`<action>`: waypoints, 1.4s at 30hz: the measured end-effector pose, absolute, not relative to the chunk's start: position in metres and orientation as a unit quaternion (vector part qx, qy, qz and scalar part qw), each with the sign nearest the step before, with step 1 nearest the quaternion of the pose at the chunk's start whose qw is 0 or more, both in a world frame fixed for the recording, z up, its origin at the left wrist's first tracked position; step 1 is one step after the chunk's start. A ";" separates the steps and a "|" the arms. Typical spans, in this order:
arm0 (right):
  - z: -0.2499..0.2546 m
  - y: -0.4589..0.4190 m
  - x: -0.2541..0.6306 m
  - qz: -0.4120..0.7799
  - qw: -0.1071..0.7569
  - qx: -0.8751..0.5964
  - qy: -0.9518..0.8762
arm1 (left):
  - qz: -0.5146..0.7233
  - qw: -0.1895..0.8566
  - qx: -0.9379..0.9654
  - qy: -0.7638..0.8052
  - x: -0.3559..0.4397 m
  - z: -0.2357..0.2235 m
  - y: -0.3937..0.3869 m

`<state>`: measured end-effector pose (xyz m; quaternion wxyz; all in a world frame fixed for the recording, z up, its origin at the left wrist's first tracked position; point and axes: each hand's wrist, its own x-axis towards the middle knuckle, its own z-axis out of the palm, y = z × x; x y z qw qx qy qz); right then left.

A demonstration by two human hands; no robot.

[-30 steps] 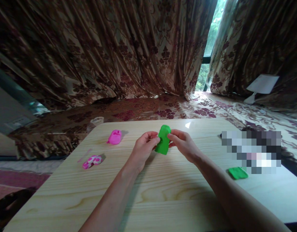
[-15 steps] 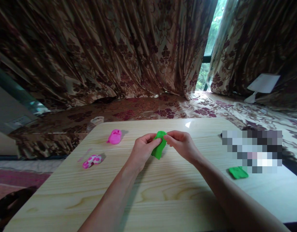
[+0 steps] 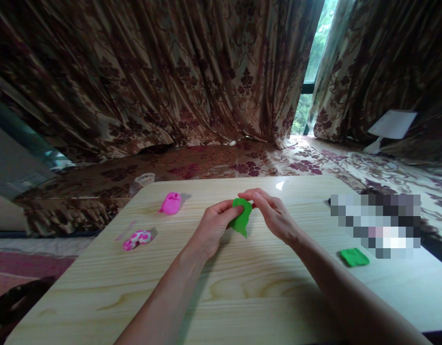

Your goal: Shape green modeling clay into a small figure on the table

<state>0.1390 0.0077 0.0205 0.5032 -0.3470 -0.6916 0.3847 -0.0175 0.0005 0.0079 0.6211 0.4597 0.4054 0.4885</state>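
My left hand (image 3: pixel 217 220) pinches a thin, flattened piece of bright green modelling clay (image 3: pixel 240 221), thumb on its near face. The piece hangs tilted above the table, its lower end narrowing to a ragged point. At its upper right edge is my right hand (image 3: pixel 273 208), fingers stretched towards the clay and not wrapped round it. One right fingertip reaches the top rim; whether it touches is hard to tell. Some fingertips are hidden behind the clay. A second flat green clay piece (image 3: pixel 354 257) lies on the table to the right.
On the left of the wooden table (image 3: pixel 242 297) lie a pink clay lump (image 3: pixel 171 203) and a pink-and-white spotted clay piece (image 3: pixel 137 238). A pixelated patch covers things at the right edge. Behind stand a white lamp (image 3: pixel 392 124) and patterned curtains (image 3: pixel 206 72).
My right hand has eased its pinch on the green clay, its fingers now stretched along the top edge. In my left hand the clay has turned, its lower tip swinging right.
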 end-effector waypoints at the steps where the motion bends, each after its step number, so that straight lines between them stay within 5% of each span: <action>1: 0.020 0.007 0.139 0.389 0.501 -0.341 -0.694 | 0.486 0.626 0.460 0.399 -0.017 0.009 0.000; 42: 0.011 0.004 0.135 0.395 0.486 -0.319 -0.712 | 0.478 0.636 0.460 0.393 -0.019 0.008 0.001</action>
